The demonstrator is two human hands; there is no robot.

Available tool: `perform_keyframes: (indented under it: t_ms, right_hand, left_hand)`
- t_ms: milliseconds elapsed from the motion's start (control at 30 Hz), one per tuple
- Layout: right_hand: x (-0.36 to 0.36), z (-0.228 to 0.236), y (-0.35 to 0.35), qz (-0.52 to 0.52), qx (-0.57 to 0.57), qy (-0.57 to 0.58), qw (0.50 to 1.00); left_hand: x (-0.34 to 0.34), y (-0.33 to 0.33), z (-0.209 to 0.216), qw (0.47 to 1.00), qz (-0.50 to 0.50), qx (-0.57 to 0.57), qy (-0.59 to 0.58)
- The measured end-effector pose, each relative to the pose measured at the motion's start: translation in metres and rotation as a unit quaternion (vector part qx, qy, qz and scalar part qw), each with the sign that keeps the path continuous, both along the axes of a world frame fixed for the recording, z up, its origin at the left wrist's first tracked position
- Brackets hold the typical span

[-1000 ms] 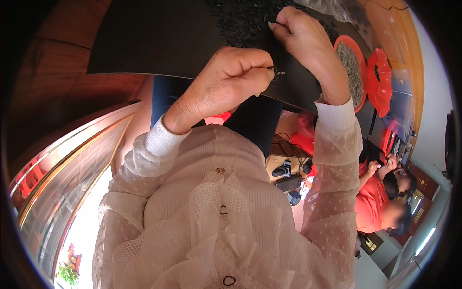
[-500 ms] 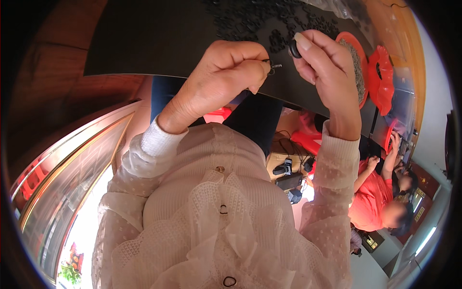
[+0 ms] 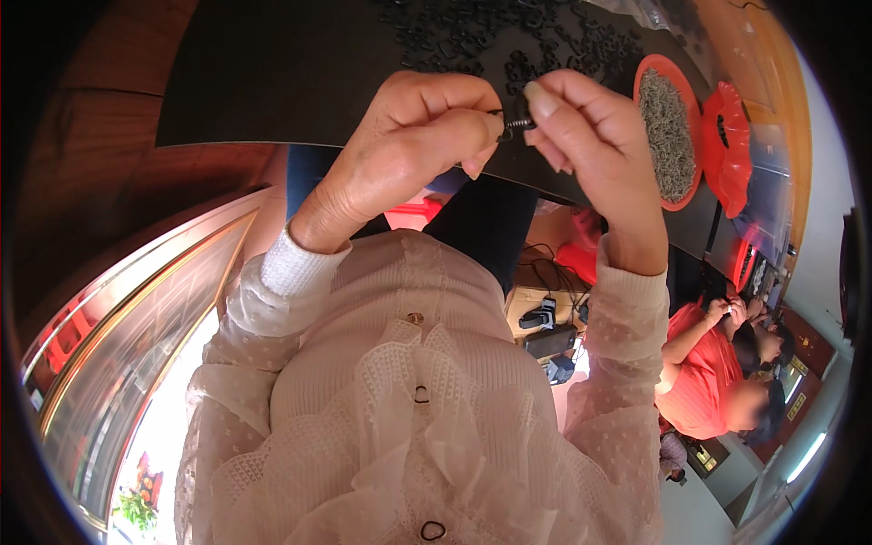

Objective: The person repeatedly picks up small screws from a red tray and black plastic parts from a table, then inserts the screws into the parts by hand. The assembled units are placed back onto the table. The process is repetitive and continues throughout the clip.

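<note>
Small metal spring [image 3: 519,123] spanning gap between left grip [image 3: 413,136] and right grip [image 3: 595,132].

- Counter [image 3: 263,82]: matte black.
- Small scattered parts [image 3: 445,36]: black.
- Coiled spring [image 3: 520,123]: silvery grey.
- Round bowl [image 3: 656,64]: orange-red.
- Heaped pieces [image 3: 668,136] inside it: grey.
- Wavy-edged dish [image 3: 730,150]: bright red.
- Blouse [image 3: 409,291]: creamy white, ribbed; sheer sleeves [image 3: 625,354], dotted.
- Trousers [image 3: 481,218]: dark blue.
- Co-worker's shirt [image 3: 704,377]: coral red.

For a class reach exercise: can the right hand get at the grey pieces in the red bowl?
Probably yes: the grey pieces lie uncovered near the right hand, though that hand is busy beside a spring.
</note>
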State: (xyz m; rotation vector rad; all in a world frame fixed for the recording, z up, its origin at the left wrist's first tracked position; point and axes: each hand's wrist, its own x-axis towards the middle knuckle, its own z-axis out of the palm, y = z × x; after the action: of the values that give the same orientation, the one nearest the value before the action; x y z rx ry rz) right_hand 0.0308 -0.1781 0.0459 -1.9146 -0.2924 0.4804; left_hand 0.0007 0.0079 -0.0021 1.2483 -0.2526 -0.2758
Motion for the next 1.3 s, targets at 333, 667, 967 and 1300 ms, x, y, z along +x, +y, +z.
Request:
perform_keyframes:
  t_ms: [333,667,967,1300]
  right_hand:
    - [0.0,-0.007,0.011,0.041,0.032,0.023,0.998]
    - [-0.004,-0.01,0.025,0.003,0.091,-0.06,0.994]
    - [-0.017,-0.018,0.048,-0.045,0.096,-0.068,0.992]
    - [-0.025,0.0,0.042,-0.063,0.074,0.019,0.995]
  left_hand:
    - [-0.002,0.008,-0.001,0.999,-0.009,0.021,-0.027]
    - [-0.009,0.022,0.004,1.0,0.003,0.022,-0.017]
    - [-0.016,0.029,0.006,0.999,0.0,0.015,-0.045]
    - [-0.017,0.042,0.01,0.999,-0.007,0.034,-0.036]
